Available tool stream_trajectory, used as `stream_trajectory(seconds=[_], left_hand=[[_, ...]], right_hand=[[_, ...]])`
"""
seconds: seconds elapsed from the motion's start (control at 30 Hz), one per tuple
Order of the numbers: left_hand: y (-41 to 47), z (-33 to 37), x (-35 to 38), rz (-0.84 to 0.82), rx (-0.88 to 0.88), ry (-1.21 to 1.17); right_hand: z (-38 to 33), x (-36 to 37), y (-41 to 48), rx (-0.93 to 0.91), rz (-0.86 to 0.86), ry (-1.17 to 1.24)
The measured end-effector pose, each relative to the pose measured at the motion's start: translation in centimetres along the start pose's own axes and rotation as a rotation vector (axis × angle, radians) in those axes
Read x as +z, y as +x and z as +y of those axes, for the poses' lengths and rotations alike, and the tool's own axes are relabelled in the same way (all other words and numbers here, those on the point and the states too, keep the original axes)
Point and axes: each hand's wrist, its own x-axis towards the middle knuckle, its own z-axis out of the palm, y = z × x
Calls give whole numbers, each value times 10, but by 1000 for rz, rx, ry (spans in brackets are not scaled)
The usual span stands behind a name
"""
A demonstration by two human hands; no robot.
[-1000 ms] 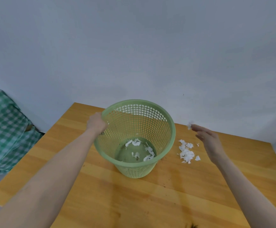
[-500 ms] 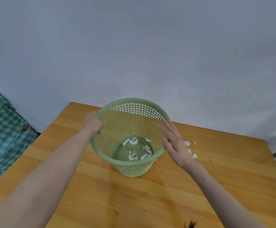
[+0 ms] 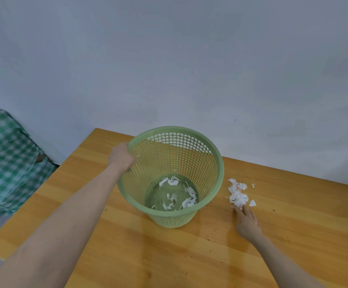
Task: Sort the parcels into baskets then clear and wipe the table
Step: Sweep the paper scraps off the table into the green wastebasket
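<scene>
The wooden surface (image 3: 127,256) carries 1 green mesh basket (image 3: 214,183), standing upright near the middle. Just right of the basket lies a loose heap of white scraps (image 3: 238,197), apart from its wall. The right hand (image 3: 246,222) rests flat on the surface, fingertips touching the heap's near edge. Dark specks dot the wood nearby.

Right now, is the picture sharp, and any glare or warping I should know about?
Head view: soft, even light, no hard glare; the green basket and paper scraps read clearly. Wide-angle warping stretches the left forearm at the frame's bottom edge. The checked cloth at left looks slightly blurred.
</scene>
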Motion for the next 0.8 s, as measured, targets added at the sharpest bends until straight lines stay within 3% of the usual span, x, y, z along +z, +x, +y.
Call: stream_trajectory(seconds=[0.2, 0.4, 0.53, 0.73, 0.8], left_hand=[[4, -2, 2, -1, -28, 7], [3, -4, 4, 0, -24, 42], [4, -5, 3, -6, -23, 34], [5, -4, 3, -8, -17, 29], [6, -4, 2, -5, -22, 26]], right_hand=[[-12, -9, 4, 29, 133, -22], [-4, -26, 0, -23, 475, 376], [-19, -46, -13, -140, 599, 566], [-90, -111, -72, -628, 779, 884], [-112, -125, -90, -877, 680, 798]])
